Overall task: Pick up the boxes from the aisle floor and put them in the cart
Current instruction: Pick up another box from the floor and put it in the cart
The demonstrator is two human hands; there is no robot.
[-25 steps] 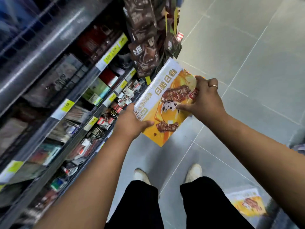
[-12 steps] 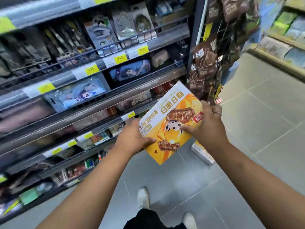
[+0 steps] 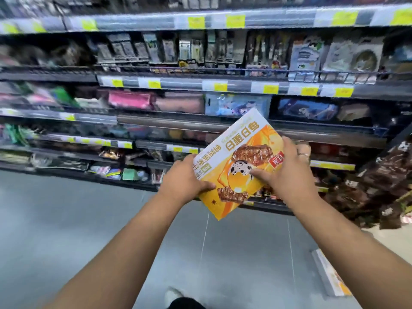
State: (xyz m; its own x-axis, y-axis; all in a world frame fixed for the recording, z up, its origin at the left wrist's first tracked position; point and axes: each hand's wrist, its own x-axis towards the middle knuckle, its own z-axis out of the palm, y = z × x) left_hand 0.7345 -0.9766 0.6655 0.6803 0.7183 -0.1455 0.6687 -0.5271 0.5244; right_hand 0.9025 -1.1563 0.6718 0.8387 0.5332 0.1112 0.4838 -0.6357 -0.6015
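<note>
I hold a flat orange and white snack box [image 3: 239, 166] in front of me at chest height, tilted, with its print upside down. My left hand [image 3: 186, 180] grips its left edge, thumb on the front face. My right hand [image 3: 289, 172], with a ring on one finger, grips its right edge, thumb across the picture. A second box of the same kind [image 3: 330, 273] lies on the grey floor at the lower right. No cart is in view.
Store shelves [image 3: 200, 85] with yellow price tags fill the view ahead, stocked with pouches and packets. Brown snack bags [image 3: 383, 188] hang on a rack at the right. Grey tiled floor [image 3: 66, 219] spreads to the left. My shoe [image 3: 174, 294] shows at the bottom.
My view has swung left and up, from the floor to face the shelves. Both hands keep the same hold on the box. The second box now lies at the lower right.
</note>
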